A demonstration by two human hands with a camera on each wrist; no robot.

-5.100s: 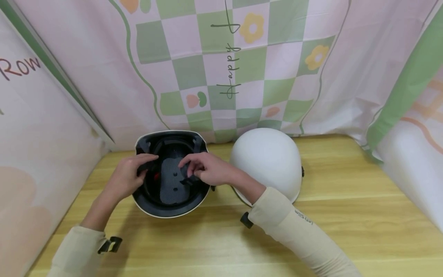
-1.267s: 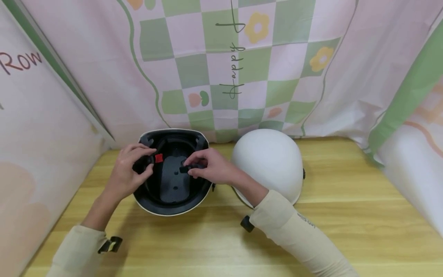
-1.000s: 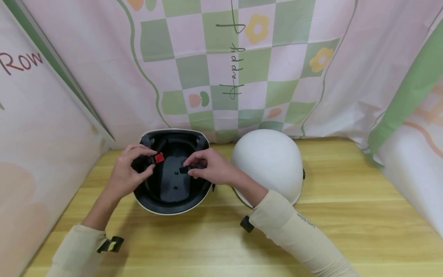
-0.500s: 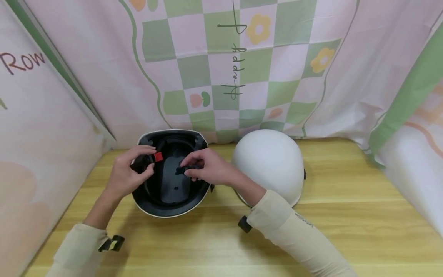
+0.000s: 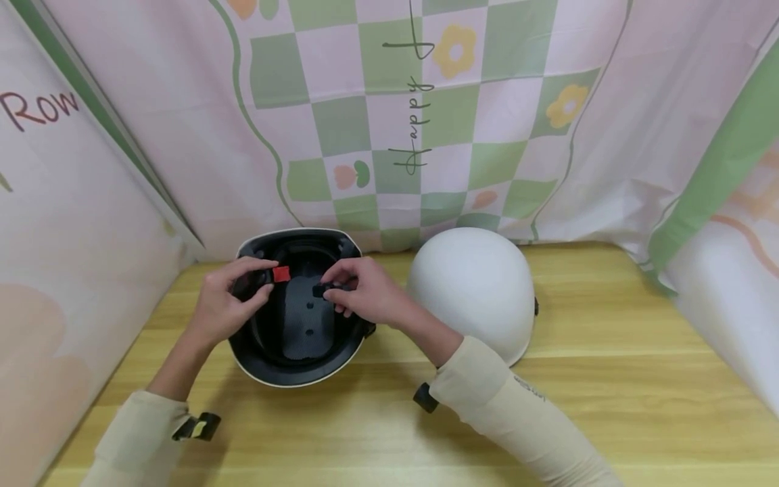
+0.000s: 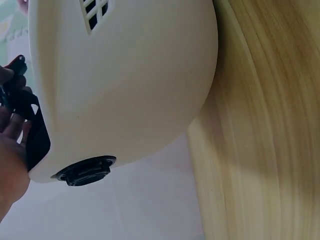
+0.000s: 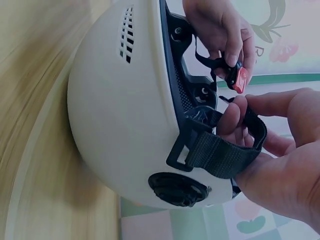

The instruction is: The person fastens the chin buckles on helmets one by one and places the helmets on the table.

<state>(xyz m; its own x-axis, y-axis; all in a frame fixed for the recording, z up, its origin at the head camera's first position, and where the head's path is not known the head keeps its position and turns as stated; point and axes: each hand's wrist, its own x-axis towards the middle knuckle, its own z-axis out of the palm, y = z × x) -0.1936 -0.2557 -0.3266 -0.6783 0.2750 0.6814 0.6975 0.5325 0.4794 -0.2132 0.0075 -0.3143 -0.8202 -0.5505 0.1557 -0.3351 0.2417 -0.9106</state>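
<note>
In the head view a white helmet (image 5: 292, 380) lies upside down at the left of the table, its black lining facing up. Above its left side my left hand (image 5: 214, 301) pinches a black buckle half with a red tab (image 5: 281, 274) between thumb and fingers. Over the right side my right hand (image 5: 374, 291) pinches the other black buckle end (image 5: 320, 291). The two buckle ends are apart, the red tab pointing toward the right hand. In the right wrist view a black chin strap (image 7: 222, 155) loops around the right fingers. The right hand partly hides its buckle end there.
A second white helmet (image 5: 471, 291) rests dome up just right of the first, partly behind the right forearm. Both stand on a wooden table (image 5: 304, 439). A patterned curtain (image 5: 389, 122) hangs along the back, with cloth at both sides.
Five seconds ago the red tab sat low and mostly hidden; it now shows at the left fingertips. Lately the right hand rose slightly with its buckle end, and the helmet shifted slightly left.
</note>
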